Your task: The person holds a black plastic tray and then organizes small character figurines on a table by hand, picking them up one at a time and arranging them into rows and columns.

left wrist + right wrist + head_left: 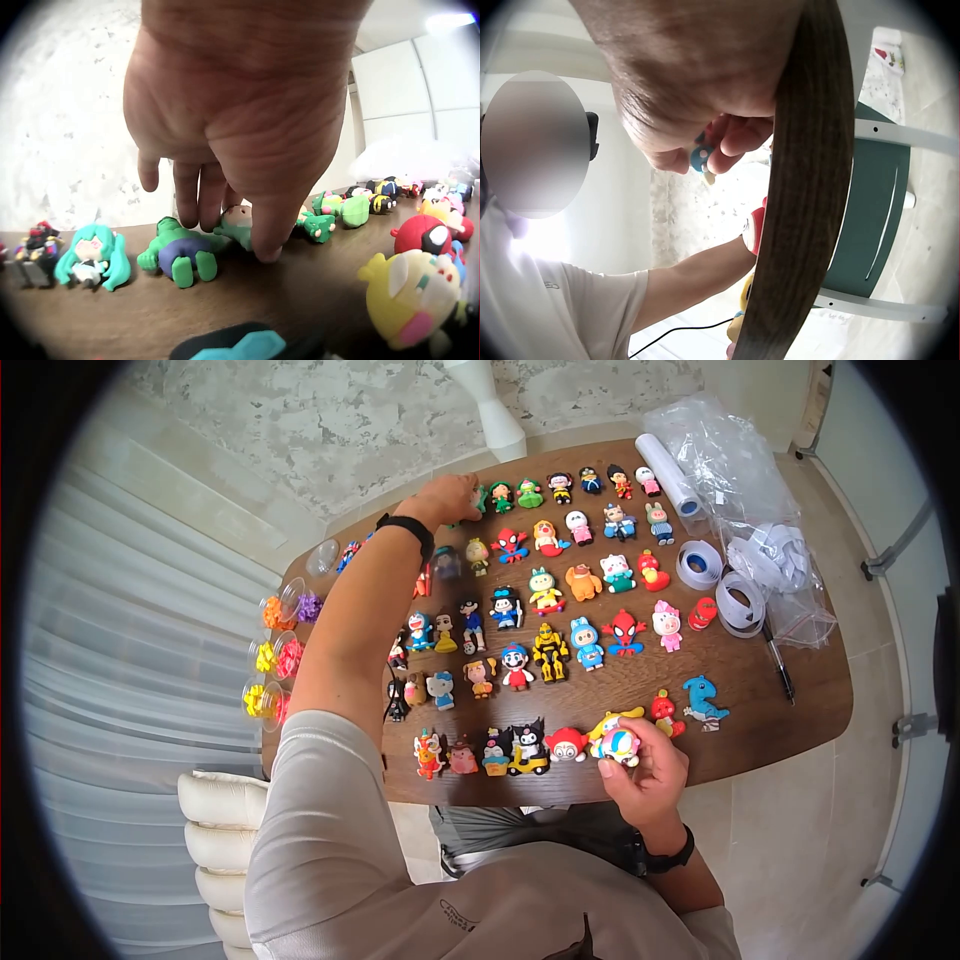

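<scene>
My left hand (447,502) reaches to the far left part of the table. In the left wrist view its thumb and fingers pinch a small pale green figurine (238,225), partly hidden by them. A green figurine with purple shorts (182,251) lies beside it, and a figurine with long turquoise hair (93,255) farther left. Near the front edge, my right hand (650,770) holds a small white, blue and yellow figurine (618,747) between thumb and fingers. A yellow figurine (612,722) lies just behind that one.
Rows of rubber figurines, such as a Mario (516,666), cover the wooden table (640,695). Tape rolls (698,565), a plastic bag (720,455) and a pen (779,668) lie at right. Clear cups (262,702) with coloured bows stand at the left edge.
</scene>
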Available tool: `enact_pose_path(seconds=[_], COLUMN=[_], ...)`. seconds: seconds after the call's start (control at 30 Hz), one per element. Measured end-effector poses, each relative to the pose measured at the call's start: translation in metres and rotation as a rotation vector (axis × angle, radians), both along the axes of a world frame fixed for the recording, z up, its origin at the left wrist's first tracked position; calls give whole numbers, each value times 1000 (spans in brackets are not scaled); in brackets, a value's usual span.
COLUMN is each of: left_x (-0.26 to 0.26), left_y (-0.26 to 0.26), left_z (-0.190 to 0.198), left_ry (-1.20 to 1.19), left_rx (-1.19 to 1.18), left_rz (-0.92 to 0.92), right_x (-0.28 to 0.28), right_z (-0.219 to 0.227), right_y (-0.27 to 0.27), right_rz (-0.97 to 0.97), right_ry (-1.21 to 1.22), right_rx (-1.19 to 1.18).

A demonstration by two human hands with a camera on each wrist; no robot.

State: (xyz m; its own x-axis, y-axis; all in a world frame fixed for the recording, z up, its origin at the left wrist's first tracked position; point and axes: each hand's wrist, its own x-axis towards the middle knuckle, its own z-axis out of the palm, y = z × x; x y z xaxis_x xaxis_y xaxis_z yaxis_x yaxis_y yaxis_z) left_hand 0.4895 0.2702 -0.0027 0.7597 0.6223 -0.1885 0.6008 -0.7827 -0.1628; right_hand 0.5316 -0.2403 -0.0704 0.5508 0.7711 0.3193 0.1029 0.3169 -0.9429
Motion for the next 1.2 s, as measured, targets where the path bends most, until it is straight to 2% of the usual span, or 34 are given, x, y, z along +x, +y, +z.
enact_pose_path(seconds=[0.13, 0.2, 0.3, 0.37, 0.43, 0.47, 0.5, 0.53, 0.57, 0.6, 0.73, 0.77, 0.87, 0.9, 1.0, 1.1, 1.2], left_x=[-4, -8, -1, 4, -5, -10, -18, -24, -33, -37, -57, -61, -73, -77, -86, -98, -126], left_y=[-13, -15, -54, -119, -190, -220, -250, -270, -297, -310, -351, -357, -376, -381, -389, -391, -384], left_z=[12, 12, 31, 54, 67, 78, 81, 79, 88, 83, 59, 54, 45, 45, 44, 43, 58], left_ry=[22, -21, -100, -150, -327, -333, -301, -344, -322, -335, -501, -529, -592, -610, -622, -594, -694], left_rx=[79, 165, 26, -87, -276, -403, -498, -527, -591, -567, -267, -205, 5, 27, 18, -32, -174], left_rz=[-24, -123, -281, -362, -449, -551, -531, -732, -729, -870, -901, -919, -846, -816, -759, -695, -621], right_x=[-1, -1, 1, 0, -1, -1, -3, -3, -3, -4, -7, -7, -4, -5, -4, -5, -5], right_z=[3, 4, 3, 2, -1, -2, 4, 5, 5, 6, 3, 2, -1, 2, -1, 3, -1], right_y=[3, 3, -1, -1, -2, -2, -1, -1, -2, -2, -1, 2, 1, 2, 2, -1, -2], right_rz=[-5, -19, -9, 16, 22, 27, 9, 5, 3, 3, -19, -25, -38, -38, -29, 63, 27], right_ry=[45, 46, 47, 101, 130, 143, 163, 172, 181, 191, 250, 180, 3, 14, -170, -18, 97], right_rx=[74, 65, 40, 36, 28, 25, 22, 13, 4, -3, 19, 88, 37, 40, 26, 107, 87])
